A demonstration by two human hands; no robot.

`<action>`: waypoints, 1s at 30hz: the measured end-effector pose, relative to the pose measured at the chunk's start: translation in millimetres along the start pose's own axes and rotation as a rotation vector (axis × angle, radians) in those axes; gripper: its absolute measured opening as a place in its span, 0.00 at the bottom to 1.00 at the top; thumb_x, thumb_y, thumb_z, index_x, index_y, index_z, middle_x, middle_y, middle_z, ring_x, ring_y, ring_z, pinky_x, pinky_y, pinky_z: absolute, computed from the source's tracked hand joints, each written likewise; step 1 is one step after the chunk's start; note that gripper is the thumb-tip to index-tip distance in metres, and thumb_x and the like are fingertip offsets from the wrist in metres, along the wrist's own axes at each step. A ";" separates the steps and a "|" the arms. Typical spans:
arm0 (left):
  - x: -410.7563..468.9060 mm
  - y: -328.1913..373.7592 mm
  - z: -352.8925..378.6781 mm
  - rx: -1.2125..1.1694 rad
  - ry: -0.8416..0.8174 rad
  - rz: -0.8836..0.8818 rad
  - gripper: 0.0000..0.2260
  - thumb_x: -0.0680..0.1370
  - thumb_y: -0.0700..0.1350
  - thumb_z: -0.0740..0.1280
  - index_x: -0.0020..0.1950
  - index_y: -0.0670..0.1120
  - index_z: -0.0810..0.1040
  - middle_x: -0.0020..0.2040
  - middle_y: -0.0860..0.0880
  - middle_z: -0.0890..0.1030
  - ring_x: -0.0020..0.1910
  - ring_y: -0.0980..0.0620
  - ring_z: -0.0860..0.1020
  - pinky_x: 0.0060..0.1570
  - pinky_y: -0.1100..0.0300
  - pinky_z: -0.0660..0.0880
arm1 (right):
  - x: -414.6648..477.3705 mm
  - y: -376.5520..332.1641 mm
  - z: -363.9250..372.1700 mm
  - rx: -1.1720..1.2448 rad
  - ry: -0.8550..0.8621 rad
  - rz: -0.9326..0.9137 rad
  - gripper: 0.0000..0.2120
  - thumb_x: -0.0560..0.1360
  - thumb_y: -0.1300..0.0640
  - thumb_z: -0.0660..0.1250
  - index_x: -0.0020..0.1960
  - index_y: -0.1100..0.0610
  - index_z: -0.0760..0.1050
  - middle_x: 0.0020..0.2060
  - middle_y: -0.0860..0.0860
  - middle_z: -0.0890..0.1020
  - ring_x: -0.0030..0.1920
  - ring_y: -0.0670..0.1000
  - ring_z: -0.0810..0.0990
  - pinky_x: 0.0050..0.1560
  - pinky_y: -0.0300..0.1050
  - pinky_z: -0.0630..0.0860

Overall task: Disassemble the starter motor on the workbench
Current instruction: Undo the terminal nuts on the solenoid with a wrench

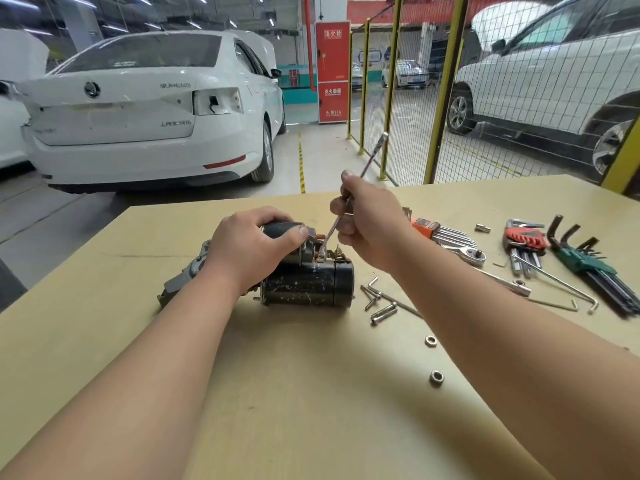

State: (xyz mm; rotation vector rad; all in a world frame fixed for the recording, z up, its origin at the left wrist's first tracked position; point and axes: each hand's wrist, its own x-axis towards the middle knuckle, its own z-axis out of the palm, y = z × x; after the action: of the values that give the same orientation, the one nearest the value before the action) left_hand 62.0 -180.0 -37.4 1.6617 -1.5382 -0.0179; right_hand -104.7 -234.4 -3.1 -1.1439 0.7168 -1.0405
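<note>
The starter motor [306, 284], a black scuffed cylinder with a grey cast nose at its left, lies on its side on the tan workbench [311, 393]. My left hand [249, 245] grips the black solenoid on top of it, thumb pointing right. My right hand [367, 220] holds a slim metal wrench [372, 157] by its shaft. The wrench slants down to the left, and its lower end sits on a terminal at the motor's top right. Its upper end sticks up past my fingers.
To the right lie several hex key sets [588, 265], a ratchet [465, 252], loose hex keys [377, 294], a socket [382, 313] and two nuts [436, 377]. Beyond the bench stand a white car [149, 109] and a yellow mesh fence [446, 88].
</note>
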 end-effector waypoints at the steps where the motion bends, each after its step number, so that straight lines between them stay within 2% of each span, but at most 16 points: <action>1: 0.8 -0.1 0.1 0.001 -0.005 -0.002 0.15 0.63 0.69 0.60 0.39 0.63 0.78 0.38 0.66 0.79 0.40 0.66 0.75 0.33 0.67 0.66 | -7.2 -0.2 -2.4 -0.002 -0.033 -0.063 0.14 0.80 0.50 0.57 0.38 0.54 0.67 0.27 0.50 0.70 0.22 0.47 0.62 0.23 0.38 0.63; 2: 1.6 0.0 0.4 0.002 -0.011 -0.007 0.15 0.63 0.68 0.60 0.40 0.62 0.79 0.38 0.65 0.79 0.41 0.65 0.75 0.33 0.67 0.67 | -16.4 0.1 -5.5 -0.066 -0.073 -0.161 0.16 0.79 0.50 0.58 0.35 0.53 0.69 0.25 0.50 0.71 0.22 0.48 0.64 0.24 0.39 0.64; 4: 4.4 0.7 0.9 -0.002 -0.027 -0.025 0.16 0.63 0.68 0.61 0.41 0.61 0.80 0.39 0.63 0.80 0.42 0.64 0.76 0.35 0.66 0.68 | -40.0 8.0 -12.0 -0.429 -0.170 -0.459 0.18 0.76 0.49 0.59 0.28 0.51 0.69 0.23 0.49 0.71 0.25 0.47 0.68 0.28 0.41 0.67; 6: 8.1 2.2 1.1 -0.013 -0.040 -0.048 0.15 0.64 0.66 0.62 0.40 0.59 0.81 0.39 0.62 0.81 0.42 0.63 0.77 0.37 0.65 0.69 | -61.4 27.6 -16.3 -0.916 -0.356 -0.781 0.15 0.75 0.53 0.64 0.30 0.54 0.69 0.28 0.48 0.72 0.30 0.47 0.71 0.32 0.39 0.68; 7: 9.3 3.1 1.3 -0.016 -0.046 -0.059 0.14 0.64 0.65 0.63 0.40 0.59 0.81 0.39 0.62 0.81 0.41 0.64 0.77 0.37 0.64 0.69 | -69.1 39.3 -19.4 -1.134 -0.438 -0.899 0.13 0.74 0.55 0.67 0.32 0.57 0.72 0.32 0.51 0.74 0.32 0.51 0.73 0.34 0.40 0.69; 9: 10.1 4.7 1.1 -0.006 -0.059 -0.070 0.13 0.65 0.65 0.63 0.40 0.60 0.81 0.38 0.63 0.80 0.40 0.66 0.75 0.36 0.64 0.69 | -76.9 52.2 -25.3 -1.362 -0.492 -0.996 0.11 0.73 0.57 0.71 0.35 0.63 0.75 0.37 0.58 0.77 0.35 0.58 0.75 0.36 0.45 0.73; 13: 10.0 6.0 -0.7 -0.009 -0.068 -0.082 0.10 0.64 0.66 0.63 0.37 0.65 0.79 0.38 0.64 0.80 0.40 0.66 0.75 0.36 0.64 0.68 | -73.4 39.3 -37.6 -1.241 -0.385 -1.038 0.12 0.76 0.60 0.66 0.35 0.64 0.74 0.37 0.58 0.78 0.35 0.59 0.75 0.37 0.45 0.72; 17: 9.0 4.2 -1.1 -0.016 -0.068 -0.081 0.14 0.64 0.66 0.63 0.41 0.62 0.81 0.40 0.62 0.81 0.42 0.64 0.77 0.39 0.62 0.72 | -66.2 29.9 -37.9 -0.881 -0.337 -0.866 0.15 0.77 0.58 0.60 0.34 0.63 0.72 0.34 0.56 0.76 0.33 0.53 0.73 0.36 0.44 0.71; 20: 8.5 3.1 -0.7 -0.026 -0.061 -0.069 0.13 0.64 0.65 0.64 0.39 0.60 0.81 0.40 0.62 0.81 0.43 0.63 0.77 0.40 0.63 0.72 | -60.5 25.4 -40.3 -0.745 -0.335 -0.824 0.19 0.77 0.56 0.57 0.32 0.65 0.71 0.31 0.56 0.75 0.31 0.53 0.73 0.33 0.42 0.69; 21: 8.5 2.9 -0.8 -0.027 -0.057 -0.066 0.12 0.64 0.65 0.64 0.38 0.61 0.80 0.39 0.62 0.81 0.43 0.63 0.77 0.40 0.63 0.72 | -60.1 25.4 -40.6 -0.814 -0.369 -0.897 0.19 0.77 0.57 0.57 0.30 0.64 0.71 0.30 0.56 0.75 0.30 0.53 0.72 0.32 0.41 0.68; 23: 8.2 1.7 -0.5 -0.025 -0.049 -0.057 0.12 0.64 0.67 0.63 0.37 0.62 0.79 0.39 0.62 0.81 0.42 0.63 0.77 0.39 0.63 0.72 | -60.4 30.5 -39.2 -1.132 -0.444 -1.131 0.19 0.77 0.58 0.59 0.29 0.62 0.71 0.29 0.56 0.74 0.29 0.55 0.70 0.33 0.41 0.67; 24: 7.7 1.4 -0.2 -0.020 -0.047 -0.054 0.13 0.63 0.67 0.63 0.38 0.62 0.79 0.39 0.63 0.81 0.42 0.64 0.77 0.39 0.64 0.72 | -60.3 33.3 -39.0 -1.238 -0.485 -1.205 0.18 0.77 0.58 0.59 0.29 0.62 0.71 0.29 0.56 0.74 0.29 0.56 0.69 0.33 0.42 0.66; 25: 7.4 1.4 0.0 -0.016 -0.045 -0.053 0.14 0.63 0.68 0.62 0.38 0.62 0.80 0.39 0.63 0.81 0.42 0.64 0.77 0.39 0.64 0.72 | -59.7 34.5 -39.0 -1.242 -0.496 -1.201 0.18 0.77 0.58 0.59 0.29 0.61 0.71 0.28 0.55 0.73 0.29 0.56 0.69 0.33 0.42 0.66; 27: 7.6 1.6 -0.1 -0.022 -0.041 -0.059 0.15 0.63 0.68 0.62 0.39 0.61 0.80 0.39 0.63 0.81 0.42 0.64 0.77 0.38 0.64 0.72 | -57.3 30.3 -33.6 -1.024 -0.383 -1.019 0.19 0.76 0.56 0.59 0.28 0.60 0.68 0.26 0.55 0.72 0.27 0.53 0.69 0.30 0.42 0.66; 30: 7.6 2.6 -0.6 -0.030 -0.045 -0.056 0.16 0.63 0.68 0.62 0.40 0.60 0.81 0.39 0.62 0.81 0.41 0.64 0.77 0.37 0.65 0.70 | -44.2 9.3 -18.6 -0.504 -0.167 -0.553 0.23 0.75 0.50 0.57 0.23 0.54 0.67 0.21 0.55 0.71 0.23 0.54 0.68 0.29 0.50 0.69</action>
State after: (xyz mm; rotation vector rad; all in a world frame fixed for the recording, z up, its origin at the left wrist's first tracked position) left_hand 62.0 -185.6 -31.7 1.6907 -1.5171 -0.1088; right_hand -135.1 -199.8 -19.4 -1.9157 0.5516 -1.2334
